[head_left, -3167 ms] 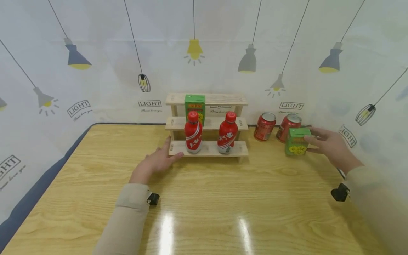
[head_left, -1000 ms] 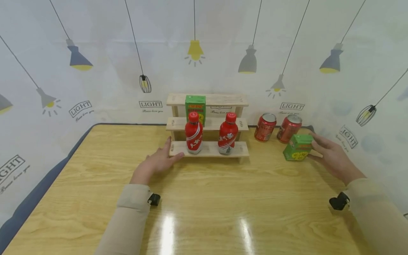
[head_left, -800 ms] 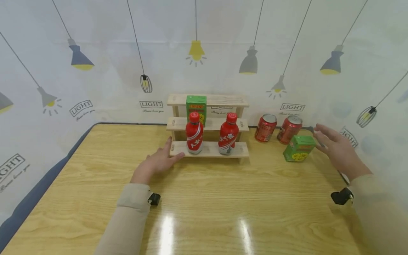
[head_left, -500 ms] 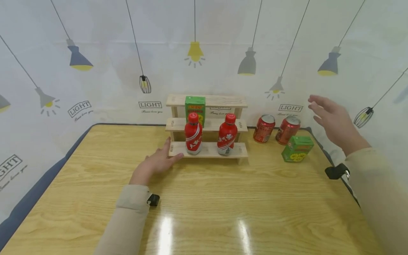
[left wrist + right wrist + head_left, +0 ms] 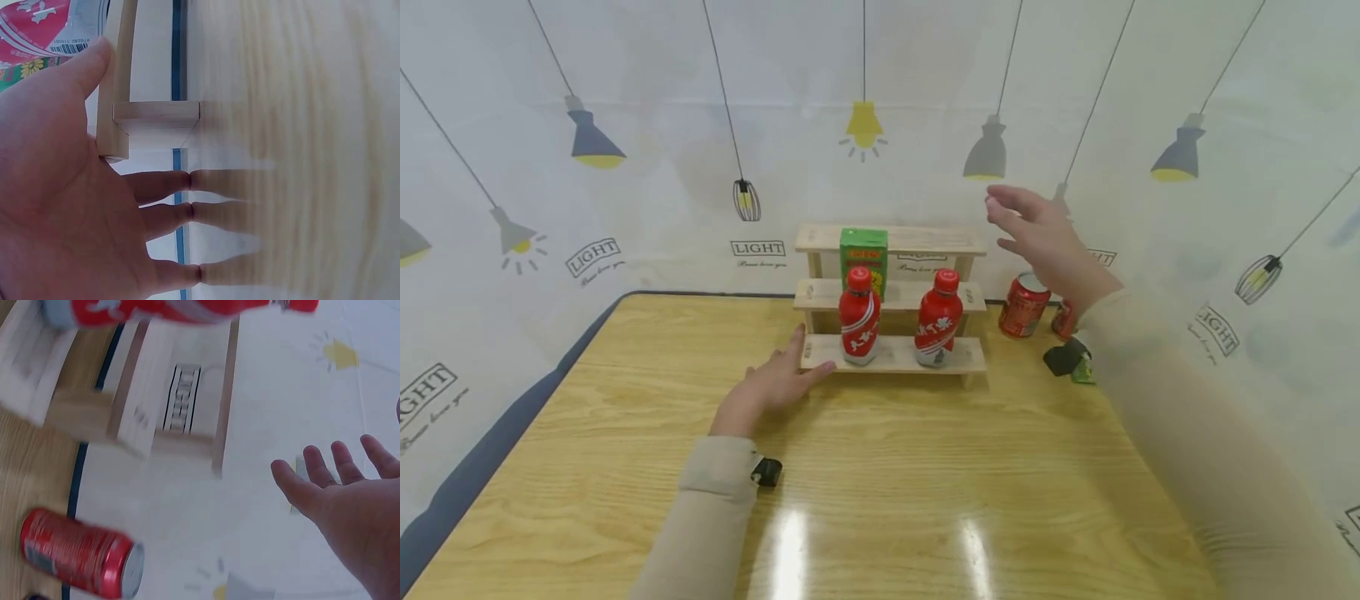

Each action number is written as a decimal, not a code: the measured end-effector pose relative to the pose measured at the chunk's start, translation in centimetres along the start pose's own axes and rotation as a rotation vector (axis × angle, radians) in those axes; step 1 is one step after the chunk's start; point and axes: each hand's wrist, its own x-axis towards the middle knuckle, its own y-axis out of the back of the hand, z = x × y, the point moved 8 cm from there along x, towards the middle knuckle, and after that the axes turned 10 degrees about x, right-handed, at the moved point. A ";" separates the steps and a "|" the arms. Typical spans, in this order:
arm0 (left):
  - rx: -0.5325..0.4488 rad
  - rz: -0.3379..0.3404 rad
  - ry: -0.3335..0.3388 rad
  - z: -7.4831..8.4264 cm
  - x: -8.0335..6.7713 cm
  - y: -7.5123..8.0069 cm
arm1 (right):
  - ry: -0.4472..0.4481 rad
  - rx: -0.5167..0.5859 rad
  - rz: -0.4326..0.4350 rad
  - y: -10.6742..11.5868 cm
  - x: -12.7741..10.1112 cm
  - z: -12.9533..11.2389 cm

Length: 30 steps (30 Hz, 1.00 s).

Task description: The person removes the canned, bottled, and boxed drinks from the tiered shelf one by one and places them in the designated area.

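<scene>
Resting flat with fingers spread, the left hand (image 5: 772, 385) touches the wooden rack (image 5: 891, 354); the right hand (image 5: 1041, 242) hovers, fingers spread, holding nothing

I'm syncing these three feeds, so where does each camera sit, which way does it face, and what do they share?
Head: worn high, looking forward and down at the table and wooden rack; both sleeves, left hand and right hand show.
Left wrist: beside the palm, facing the rack's end; left hand lies flat, thumb on the wood.
Right wrist: behind the raised open right hand, facing the wall, rack and a red can.
Shared: every view shows the rack and a red bottle.
</scene>
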 end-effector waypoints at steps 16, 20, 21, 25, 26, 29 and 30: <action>0.020 0.014 0.028 -0.4 0.3 -0.4 | -0.078 -0.210 -0.128 -10.0 4.4 -1.5; 0.022 0.017 0.020 -0.3 0.4 -0.4 | -0.129 -0.290 -0.145 -10.8 4.7 -0.8; 0.024 0.016 0.019 -0.2 0.4 -0.4 | -0.135 -0.296 -0.152 -10.9 4.7 -0.7; 0.021 0.019 0.015 -0.1 0.5 -0.4 | -0.143 -0.328 -0.178 -11.3 4.6 -0.3; 0.021 0.020 0.016 -0.1 0.5 -0.4 | -0.146 -0.327 -0.183 -11.4 4.6 -0.2; 0.020 0.021 0.019 -0.1 0.4 -0.3 | -0.156 -0.315 -0.190 -11.7 4.7 0.1; 0.020 0.020 0.020 -0.1 0.4 -0.3 | -0.161 -0.310 -0.193 -11.7 4.7 0.2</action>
